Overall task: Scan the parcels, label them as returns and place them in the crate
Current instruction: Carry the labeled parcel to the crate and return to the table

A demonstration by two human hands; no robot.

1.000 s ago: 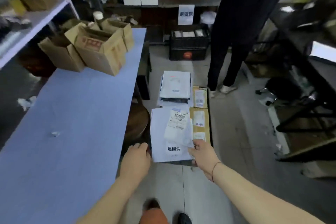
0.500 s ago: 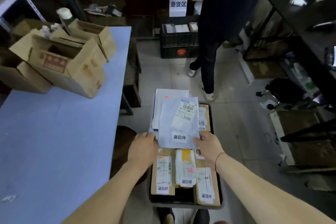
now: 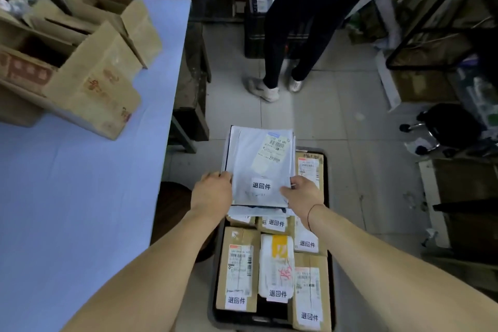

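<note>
- the left hand [image 3: 214,193] pinches the near left edge of a flat grey plastic mailer bag [image 3: 260,167]; the right hand [image 3: 303,191] grips its near right edge, thumb on top.
- the mailer lies over the far end of a black plastic crate [image 3: 327,224], at 12 o'clock from the hands, on a small stack of similar white bags; it bears a barcode label and a white return sticker [image 3: 261,185].
- it looks light, thin, floppy and slick; holding both side edges, as now, should stop it sagging or sliding.
- toward 6 o'clock the crate holds brown cardboard parcels [image 3: 237,268] with the same stickers.
- at 9 o'clock is a pale blue surface [image 3: 80,183] with open cardboard boxes [image 3: 94,83]; at 12 o'clock another person's legs [image 3: 283,43].
</note>
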